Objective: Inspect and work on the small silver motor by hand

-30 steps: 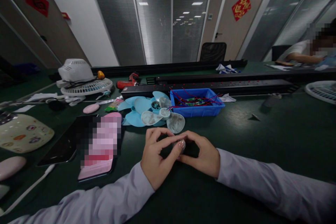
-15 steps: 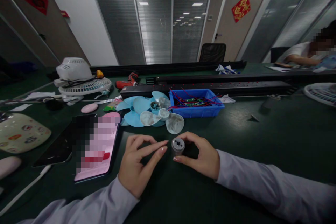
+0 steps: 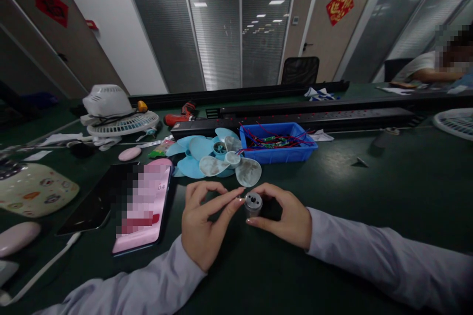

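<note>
A small silvery metal motor (image 3: 253,203), short and cylindrical, stands upright with holes in its round top face. My right hand (image 3: 290,217) is closed around it from the right, thumb at the near side and fingers behind. At the motor's upper left edge, my left hand (image 3: 205,226) has thumb and index fingertip brought close in a pinch. Anything tiny between those fingertips is too small to make out. Just beyond the hands lie pale blue fan blades (image 3: 201,150), with a dusty grey-white fan blade (image 3: 248,172) in front.
A blue bin (image 3: 279,155) of wired circuit boards sits behind the hands. On the left are a lit phone (image 3: 142,231), a dark tablet-like device (image 3: 86,206) and a white fan (image 3: 107,103). An orange power drill (image 3: 179,118) lies near long black rails. A person sits far right.
My left hand has moved right, so its pinched fingertips are now at the motor's edge. My right hand keeps its hold on the motor. The view has shifted slightly.
</note>
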The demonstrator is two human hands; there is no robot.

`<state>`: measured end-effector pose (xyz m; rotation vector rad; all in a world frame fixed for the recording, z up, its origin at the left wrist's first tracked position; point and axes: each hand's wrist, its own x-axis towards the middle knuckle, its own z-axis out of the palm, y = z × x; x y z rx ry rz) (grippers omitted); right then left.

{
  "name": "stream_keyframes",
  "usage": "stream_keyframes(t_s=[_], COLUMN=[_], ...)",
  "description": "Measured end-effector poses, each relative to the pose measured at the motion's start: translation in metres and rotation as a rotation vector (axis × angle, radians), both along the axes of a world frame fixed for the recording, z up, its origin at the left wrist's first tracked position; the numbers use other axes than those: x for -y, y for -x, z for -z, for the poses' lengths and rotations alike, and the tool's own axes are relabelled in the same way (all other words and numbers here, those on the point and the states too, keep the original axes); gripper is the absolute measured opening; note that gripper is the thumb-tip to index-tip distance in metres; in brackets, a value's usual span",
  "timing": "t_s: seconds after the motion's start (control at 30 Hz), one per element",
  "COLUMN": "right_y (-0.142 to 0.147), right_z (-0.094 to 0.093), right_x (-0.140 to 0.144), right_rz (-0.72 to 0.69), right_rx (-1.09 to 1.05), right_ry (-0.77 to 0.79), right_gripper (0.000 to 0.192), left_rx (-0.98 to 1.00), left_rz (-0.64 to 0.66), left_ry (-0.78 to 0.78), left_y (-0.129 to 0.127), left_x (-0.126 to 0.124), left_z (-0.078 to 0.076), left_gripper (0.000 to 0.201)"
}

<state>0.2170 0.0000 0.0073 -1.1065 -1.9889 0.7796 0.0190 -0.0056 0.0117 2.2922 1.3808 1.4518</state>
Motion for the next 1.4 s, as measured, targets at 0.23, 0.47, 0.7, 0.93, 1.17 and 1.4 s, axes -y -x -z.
stream_keyframes(t_s=[0.23,0.47,0.7,0.93,1.17,1.4], right_y=[0.0,0.001,-0.001,0.0,0.0,-0.001], right_z=[0.006,0.006,0.006,0.007,0.004,0.002], right_x=[-0.001,0.0,0.001,0.0,0.0,0.001], right_rz=[-0.013,0.001,-0.004,0.005,-0.004,0.006], right_rx=[-0.043,-0.029,-0.018,-0.026,-0.017,-0.003], right_ry=[-0.012,-0.024,-0.019,-0.022,-0.005,0.016], right_gripper=[0.033,0.033,0.031,0.031,0.035,0.036], left_rx=[0.006,0.02,-0.032,-0.095,0.006,-0.133], left_rz=[0.109,0.098,0.14,0.157,0.093,0.017], left_ry=[0.048,0.078,0.129,0.191,0.093,0.155], left_y=[-0.025,-0.024,-0.023,-0.02,-0.021,0.016], left_x=[-0.001,-0.001,-0.002,0.0,-0.001,0.009], left_z=[0.001,-0.001,-0.001,-0.003,-0.003,0.006], left_gripper=[0.024,0.02,0.028,0.035,0.02,0.02])
